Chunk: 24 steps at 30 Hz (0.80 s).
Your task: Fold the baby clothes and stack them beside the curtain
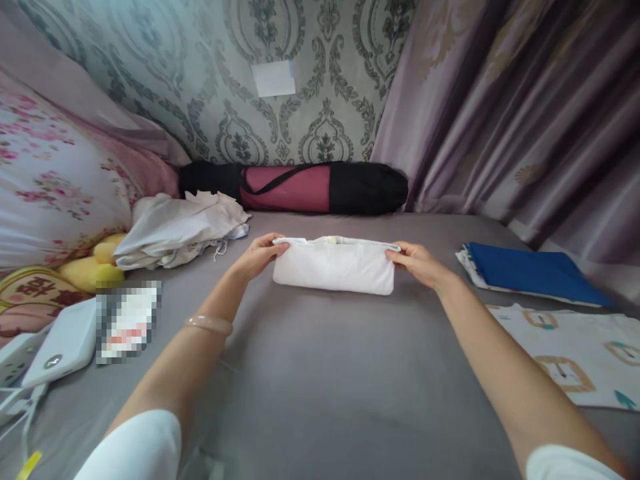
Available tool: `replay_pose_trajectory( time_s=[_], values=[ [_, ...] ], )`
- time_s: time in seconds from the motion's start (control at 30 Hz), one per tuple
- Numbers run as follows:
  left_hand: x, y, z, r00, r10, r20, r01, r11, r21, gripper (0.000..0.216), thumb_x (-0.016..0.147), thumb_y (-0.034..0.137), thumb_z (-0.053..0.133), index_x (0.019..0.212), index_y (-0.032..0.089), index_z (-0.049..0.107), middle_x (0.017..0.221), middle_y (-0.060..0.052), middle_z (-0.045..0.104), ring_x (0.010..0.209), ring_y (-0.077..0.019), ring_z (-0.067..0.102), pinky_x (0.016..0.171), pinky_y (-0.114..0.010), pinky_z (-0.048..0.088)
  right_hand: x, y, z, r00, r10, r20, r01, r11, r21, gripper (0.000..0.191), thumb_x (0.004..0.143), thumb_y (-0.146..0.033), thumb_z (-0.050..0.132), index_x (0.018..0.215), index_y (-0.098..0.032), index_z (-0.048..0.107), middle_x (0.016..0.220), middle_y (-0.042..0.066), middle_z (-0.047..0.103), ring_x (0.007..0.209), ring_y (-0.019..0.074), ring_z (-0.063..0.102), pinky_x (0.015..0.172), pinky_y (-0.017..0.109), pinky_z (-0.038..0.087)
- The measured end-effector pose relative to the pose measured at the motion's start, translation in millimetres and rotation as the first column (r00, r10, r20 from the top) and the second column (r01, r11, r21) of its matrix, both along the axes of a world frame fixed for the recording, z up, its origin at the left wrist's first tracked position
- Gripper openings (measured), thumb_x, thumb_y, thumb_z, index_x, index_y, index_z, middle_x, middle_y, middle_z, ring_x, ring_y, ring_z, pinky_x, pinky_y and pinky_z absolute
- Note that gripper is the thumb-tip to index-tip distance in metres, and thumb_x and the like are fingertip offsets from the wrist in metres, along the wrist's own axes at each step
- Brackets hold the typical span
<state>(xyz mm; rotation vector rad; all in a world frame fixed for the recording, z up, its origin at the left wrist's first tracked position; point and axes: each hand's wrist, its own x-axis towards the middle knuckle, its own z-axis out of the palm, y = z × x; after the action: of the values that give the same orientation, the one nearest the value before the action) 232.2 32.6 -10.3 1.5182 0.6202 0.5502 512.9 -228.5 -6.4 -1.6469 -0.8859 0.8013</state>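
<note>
A folded white cloth (334,268) forms a long flat bundle over the grey bed sheet (320,373). My left hand (261,256) pinches its upper left corner, thumb in front and fingers behind. At the opposite upper corner, my right hand (416,261) grips the fabric the same way. The cloth's top edge shows several layers, with a small cream patch near the middle. Whether its lower edge touches the sheet, I cannot tell. A pale bangle (209,325) circles my left wrist.
A black and maroon bag (285,189) lies along the patterned wall. Crumpled pale cloth (185,227), a yellow plush toy (95,265) and a white power bank (63,343) are at left. Folded blue fabric (537,272) and a lion-print cloth (565,367) lie at right, near purple curtains (480,120).
</note>
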Motion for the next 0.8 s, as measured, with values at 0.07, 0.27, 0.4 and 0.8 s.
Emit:
replay_pose_trajectory(
  time_s=[0.07, 0.27, 0.4, 0.8],
  values=[
    [16.1, 6.7, -9.7, 0.99, 0.107, -0.089, -0.109, 0.994, -0.022, 0.049, 0.057, 0.043, 0.08, 0.095, 0.015, 0.064, 0.077, -0.002, 0.067, 0.066, -0.0144, 0.061, 0.059, -0.024, 0.046, 8.7, 18.7, -13.3, 0.989, -0.143, -0.036, 0.141, 0.989, -0.042, 0.024, 0.077, -0.035, 0.067, 0.094, -0.018, 0.065, 0.089, 0.004, 0.07, 0.079, 0.0168, 0.066, 0.072, 0.029, 0.054],
    [36.1, 8.3, -37.1, 0.91, 0.321, -0.262, -0.324, 0.946, 0.034, 0.045, 0.063, 0.039, 0.076, 0.095, 0.011, 0.061, 0.072, -0.006, 0.067, 0.065, -0.0194, 0.064, 0.057, -0.028, 0.048, 8.6, 43.0, -43.8, 0.923, -0.378, 0.067, 0.384, 0.905, -0.184, 0.039, 0.081, -0.029, 0.061, 0.116, -0.012, 0.057, 0.09, 0.01, 0.07, 0.069, 0.0169, 0.066, 0.061, 0.028, 0.053],
    [37.5, 4.1, -40.3, 0.933, 0.317, -0.171, -0.297, 0.945, 0.137, 0.032, 0.071, 0.031, 0.066, 0.097, 0.014, 0.06, 0.086, -0.006, 0.068, 0.075, -0.0175, 0.064, 0.064, -0.026, 0.048, 5.5, 45.6, -50.8, 0.868, -0.409, 0.283, 0.439, 0.897, -0.049, 0.045, 0.078, -0.023, 0.058, 0.122, -0.012, 0.055, 0.096, 0.01, 0.069, 0.077, 0.0186, 0.065, 0.071, 0.031, 0.052],
    [38.9, 4.5, -51.7, 0.812, 0.497, -0.307, -0.201, 0.731, 0.652, 0.036, 0.087, 0.037, 0.047, 0.115, 0.016, 0.056, 0.088, -0.01, 0.066, 0.086, -0.0233, 0.061, 0.079, -0.035, 0.044, 5.4, 49.1, -59.8, 0.722, -0.34, 0.603, 0.436, 0.9, -0.016, 0.045, 0.083, -0.026, 0.051, 0.126, -0.014, 0.052, 0.107, 0.013, 0.068, 0.101, 0.0258, 0.062, 0.091, 0.038, 0.046]
  ],
)
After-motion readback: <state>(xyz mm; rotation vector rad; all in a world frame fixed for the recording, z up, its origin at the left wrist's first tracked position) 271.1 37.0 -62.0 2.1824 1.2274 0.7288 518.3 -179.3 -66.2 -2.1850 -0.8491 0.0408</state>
